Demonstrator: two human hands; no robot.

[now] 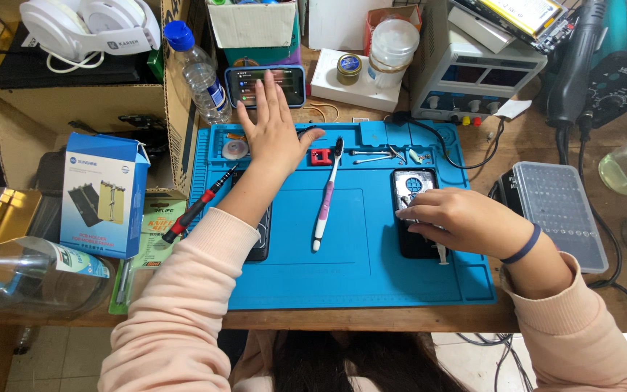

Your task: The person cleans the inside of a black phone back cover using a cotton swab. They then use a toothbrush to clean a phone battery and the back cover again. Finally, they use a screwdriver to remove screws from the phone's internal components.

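My left hand (273,131) is stretched out flat with fingers apart over the top left trays of the blue work mat (357,276), reaching toward a lit phone (293,86) standing behind the mat. It holds nothing. My right hand (453,220) rests on an opened dark phone (414,190) at the mat's right side, fingers curled on its lower half. A second dark phone (260,243) lies under my left forearm. A white and pink toothbrush (324,199) lies in the middle of the mat. A red and black screwdriver (196,209) lies across the mat's left edge.
A clear screw-bit case (560,210) sits right of the mat. A power supply (473,72) and a hot-air station (611,80) stand at the back right. A water bottle (199,72), cardboard boxes, white headphones (85,25) and a blue carton (103,196) crowd the left. Tweezers (373,154) lie in the top tray.
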